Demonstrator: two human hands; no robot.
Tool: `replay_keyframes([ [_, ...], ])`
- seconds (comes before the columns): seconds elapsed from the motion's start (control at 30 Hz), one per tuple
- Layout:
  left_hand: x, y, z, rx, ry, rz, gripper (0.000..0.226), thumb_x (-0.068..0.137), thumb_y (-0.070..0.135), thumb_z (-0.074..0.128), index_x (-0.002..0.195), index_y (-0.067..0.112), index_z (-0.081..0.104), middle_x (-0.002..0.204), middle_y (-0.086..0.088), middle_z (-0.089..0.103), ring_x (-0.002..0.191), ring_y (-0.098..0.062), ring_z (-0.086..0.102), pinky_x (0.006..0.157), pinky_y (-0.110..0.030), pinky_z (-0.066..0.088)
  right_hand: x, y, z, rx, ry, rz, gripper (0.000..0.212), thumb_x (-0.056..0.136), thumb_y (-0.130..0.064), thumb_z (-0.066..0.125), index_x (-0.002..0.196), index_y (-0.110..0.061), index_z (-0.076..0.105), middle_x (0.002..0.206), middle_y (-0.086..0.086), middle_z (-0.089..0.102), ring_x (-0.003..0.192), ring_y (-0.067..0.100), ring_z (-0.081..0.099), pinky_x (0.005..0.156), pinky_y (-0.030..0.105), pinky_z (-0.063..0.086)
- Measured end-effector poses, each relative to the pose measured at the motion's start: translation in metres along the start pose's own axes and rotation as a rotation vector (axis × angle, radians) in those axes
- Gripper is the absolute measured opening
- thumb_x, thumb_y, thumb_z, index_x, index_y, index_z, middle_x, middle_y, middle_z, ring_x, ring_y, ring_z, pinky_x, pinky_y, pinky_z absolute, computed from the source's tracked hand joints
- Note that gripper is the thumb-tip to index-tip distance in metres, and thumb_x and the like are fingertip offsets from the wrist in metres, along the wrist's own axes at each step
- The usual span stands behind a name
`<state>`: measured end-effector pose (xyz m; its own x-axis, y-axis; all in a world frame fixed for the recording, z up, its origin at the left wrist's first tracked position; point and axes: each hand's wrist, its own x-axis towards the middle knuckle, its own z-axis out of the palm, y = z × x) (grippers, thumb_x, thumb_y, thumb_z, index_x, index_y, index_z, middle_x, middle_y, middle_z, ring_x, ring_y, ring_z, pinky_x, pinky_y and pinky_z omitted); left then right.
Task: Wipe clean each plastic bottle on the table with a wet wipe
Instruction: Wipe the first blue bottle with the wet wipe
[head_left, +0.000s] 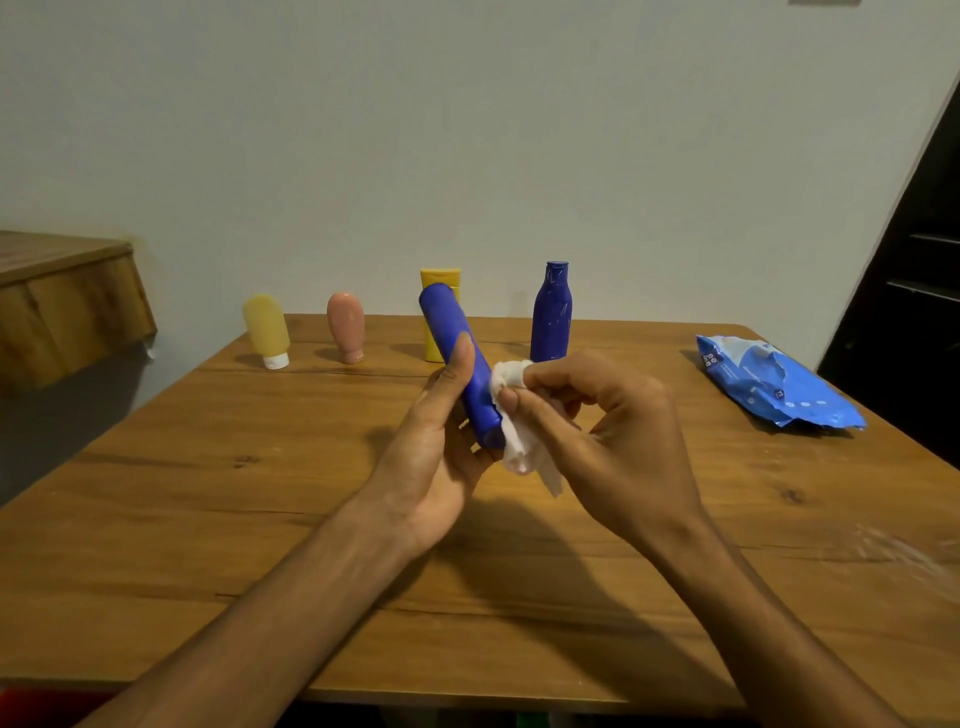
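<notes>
My left hand grips a long blue bottle above the table, tilted with its top leaning away and to the left. My right hand pinches a white wet wipe against the bottle's right side near its lower end. Along the table's far edge stand a pale yellow tube on a white cap, a pink tube, a yellow bottle partly hidden behind the held one, and a dark blue bottle.
A blue pack of wet wipes lies at the far right of the wooden table. A wooden ledge juts out at the left. A dark cabinet stands at the right.
</notes>
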<state>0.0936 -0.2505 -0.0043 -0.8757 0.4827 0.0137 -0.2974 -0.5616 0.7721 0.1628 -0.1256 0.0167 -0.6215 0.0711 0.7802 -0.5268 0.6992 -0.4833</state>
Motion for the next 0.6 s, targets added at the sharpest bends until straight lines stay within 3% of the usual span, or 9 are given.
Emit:
replay_keyframes([
  [0.07,-0.0001,-0.0011,0.0013,-0.040,-0.035,-0.033,0.100,0.055,0.049,0.088,0.138,0.008,0.049,0.124,-0.021,0.064,0.108,-0.033,0.067,0.076,-0.040,0.059,0.0003,-0.0019,-0.0009,0.014,-0.017,0.012,0.010,0.080,-0.020,0.072,0.089,-0.015,0.070,0.079,-0.007,0.066,0.073,0.001,0.058,0.061,0.008,0.043],
  [0.17,-0.0035,-0.0036,0.0059,-0.057,-0.092,-0.034,0.070,0.069,0.045,0.068,0.126,0.006,0.055,0.095,-0.016,0.074,0.086,-0.027,0.074,0.062,-0.035,0.060,-0.0002,-0.0040,-0.0009,0.026,-0.048,0.024,0.009,0.080,-0.022,0.072,0.088,-0.019,0.070,0.079,-0.010,0.066,0.073,0.001,0.058,0.061,0.008,0.043],
  [0.23,-0.0044,-0.0047,0.0070,-0.045,-0.106,-0.039,0.055,0.073,0.045,0.057,0.113,0.008,0.060,0.086,-0.014,0.076,0.079,-0.024,0.075,0.060,-0.033,0.060,-0.0007,-0.0036,-0.0005,0.015,-0.067,0.038,0.009,0.080,-0.021,0.072,0.088,-0.019,0.070,0.079,-0.009,0.066,0.073,0.001,0.059,0.060,0.008,0.043],
  [0.43,-0.0028,-0.0023,0.0007,-0.004,-0.082,-0.093,0.089,0.067,0.071,0.051,0.135,0.013,0.053,0.116,-0.018,0.069,0.109,-0.032,0.067,0.094,-0.048,0.054,-0.0011,0.0000,-0.0009,-0.045,-0.140,0.094,0.014,0.081,-0.025,0.070,0.094,-0.018,0.071,0.084,-0.010,0.066,0.080,-0.002,0.057,0.064,0.007,0.043],
  [0.5,-0.0036,-0.0030,0.0003,0.018,-0.089,-0.101,0.092,0.067,0.075,0.051,0.136,0.014,0.053,0.121,-0.018,0.066,0.113,-0.032,0.065,0.093,-0.047,0.054,-0.0018,-0.0002,-0.0002,-0.060,-0.176,0.090,0.017,0.082,-0.028,0.069,0.096,-0.019,0.072,0.085,-0.010,0.067,0.081,-0.002,0.056,0.065,0.007,0.042],
  [0.6,-0.0057,-0.0057,0.0006,0.048,-0.096,-0.113,0.081,0.070,0.070,0.054,0.133,0.018,0.057,0.109,-0.012,0.071,0.105,-0.026,0.069,0.081,-0.041,0.058,-0.0032,-0.0005,0.0014,-0.088,-0.208,0.041,0.019,0.083,-0.032,0.066,0.097,-0.020,0.072,0.087,-0.010,0.066,0.080,0.000,0.057,0.067,0.008,0.042],
])
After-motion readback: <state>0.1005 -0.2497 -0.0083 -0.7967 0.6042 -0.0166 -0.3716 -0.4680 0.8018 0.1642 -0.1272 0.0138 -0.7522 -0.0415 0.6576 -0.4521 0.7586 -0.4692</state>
